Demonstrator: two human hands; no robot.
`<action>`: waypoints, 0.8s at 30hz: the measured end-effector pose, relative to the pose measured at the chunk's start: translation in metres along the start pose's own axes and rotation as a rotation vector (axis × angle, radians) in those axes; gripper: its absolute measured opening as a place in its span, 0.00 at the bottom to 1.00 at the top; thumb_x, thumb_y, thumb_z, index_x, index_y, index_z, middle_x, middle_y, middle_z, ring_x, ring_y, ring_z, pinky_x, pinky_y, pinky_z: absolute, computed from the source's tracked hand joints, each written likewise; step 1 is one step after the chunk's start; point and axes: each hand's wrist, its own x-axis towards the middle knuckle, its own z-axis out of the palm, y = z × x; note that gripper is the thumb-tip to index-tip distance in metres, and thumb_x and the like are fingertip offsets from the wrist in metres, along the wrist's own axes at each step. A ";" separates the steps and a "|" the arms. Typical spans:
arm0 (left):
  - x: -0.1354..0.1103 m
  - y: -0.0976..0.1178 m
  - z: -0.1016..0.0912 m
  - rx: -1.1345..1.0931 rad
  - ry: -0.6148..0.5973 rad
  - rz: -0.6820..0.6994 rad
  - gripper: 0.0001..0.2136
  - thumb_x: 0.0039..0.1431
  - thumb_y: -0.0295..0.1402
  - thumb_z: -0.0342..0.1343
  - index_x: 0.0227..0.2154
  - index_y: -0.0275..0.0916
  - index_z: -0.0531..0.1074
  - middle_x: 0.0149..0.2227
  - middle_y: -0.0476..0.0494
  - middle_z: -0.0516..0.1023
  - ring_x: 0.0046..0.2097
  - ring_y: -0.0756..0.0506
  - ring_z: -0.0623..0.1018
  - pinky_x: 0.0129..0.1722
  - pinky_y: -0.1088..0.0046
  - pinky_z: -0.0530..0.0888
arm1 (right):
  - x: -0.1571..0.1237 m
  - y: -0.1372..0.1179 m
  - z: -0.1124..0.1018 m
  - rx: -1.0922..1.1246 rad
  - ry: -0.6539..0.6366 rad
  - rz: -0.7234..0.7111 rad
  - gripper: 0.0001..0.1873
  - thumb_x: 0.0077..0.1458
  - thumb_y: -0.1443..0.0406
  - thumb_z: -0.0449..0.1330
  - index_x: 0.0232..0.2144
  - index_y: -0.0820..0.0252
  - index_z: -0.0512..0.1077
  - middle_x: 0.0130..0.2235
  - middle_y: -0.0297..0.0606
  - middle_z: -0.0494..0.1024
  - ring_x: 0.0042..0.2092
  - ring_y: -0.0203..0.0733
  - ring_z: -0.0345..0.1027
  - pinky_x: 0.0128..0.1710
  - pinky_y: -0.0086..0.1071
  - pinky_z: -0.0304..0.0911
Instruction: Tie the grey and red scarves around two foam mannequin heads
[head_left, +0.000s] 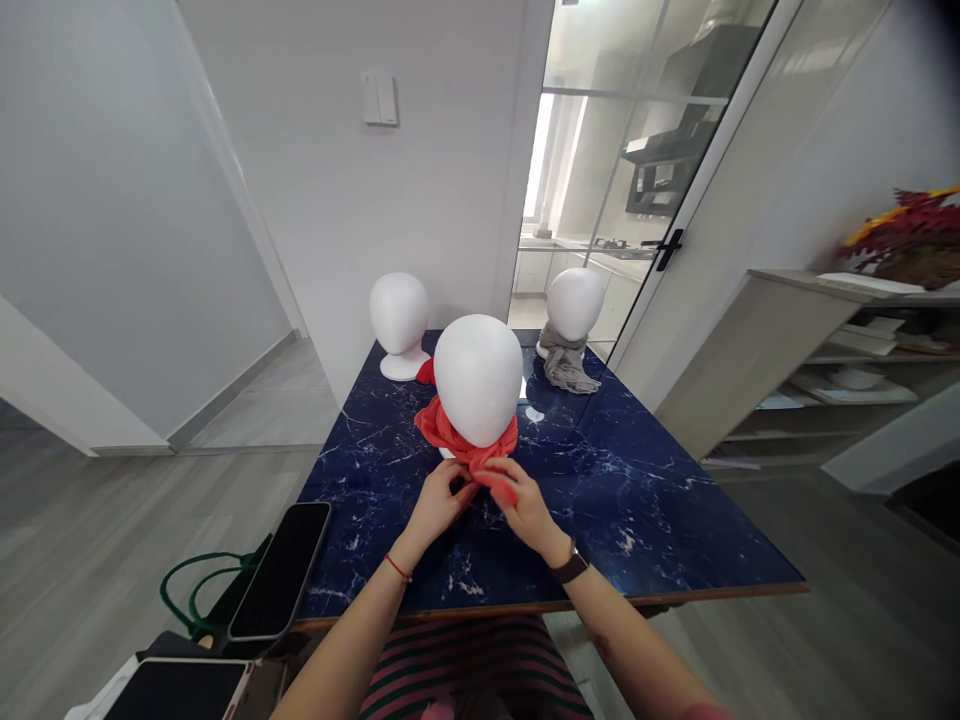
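A red scarf (442, 428) is wrapped around the neck of a white mannequin head (480, 380) that stands in the middle of the table. Both hands are at the front of this scarf, just below the chin. My left hand (444, 497) pinches the scarf at its lower front, with thumb and fingers closed together. On the other side, my right hand (525, 505) grips a loose end of the same scarf, which shows between its fingers. How the cloth runs between the two hands is partly hidden by the fingers.
On the dark blue marbled table (622, 480), a bare white head (400, 315) stands back left. Another head (576, 303) with a grey scarf (566, 362) is back right. Red cloth (426, 372) lies behind the middle head. A phone (281, 570) rests at the left edge.
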 end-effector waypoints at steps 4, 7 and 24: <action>0.004 -0.008 0.006 -0.203 0.053 -0.131 0.09 0.50 0.29 0.54 0.34 0.38 0.75 0.39 0.41 0.76 0.41 0.45 0.75 0.43 0.67 0.71 | -0.011 -0.015 -0.002 -0.217 -0.294 -0.126 0.18 0.57 0.70 0.52 0.47 0.48 0.71 0.47 0.37 0.73 0.52 0.42 0.61 0.57 0.45 0.53; 0.007 -0.013 0.006 -0.327 0.087 -0.229 0.10 0.50 0.35 0.55 0.33 0.36 0.75 0.37 0.40 0.77 0.38 0.45 0.76 0.40 0.66 0.73 | -0.013 -0.014 -0.003 -0.273 -0.378 -0.087 0.16 0.57 0.69 0.52 0.45 0.48 0.72 0.44 0.35 0.75 0.49 0.40 0.62 0.57 0.43 0.54; 0.014 0.015 0.025 0.089 0.114 -0.162 0.10 0.49 0.37 0.57 0.22 0.37 0.78 0.17 0.48 0.70 0.20 0.51 0.63 0.23 0.73 0.56 | -0.016 -0.010 -0.023 -0.015 0.144 0.385 0.17 0.54 0.68 0.50 0.46 0.58 0.69 0.49 0.44 0.73 0.49 0.47 0.67 0.48 0.44 0.64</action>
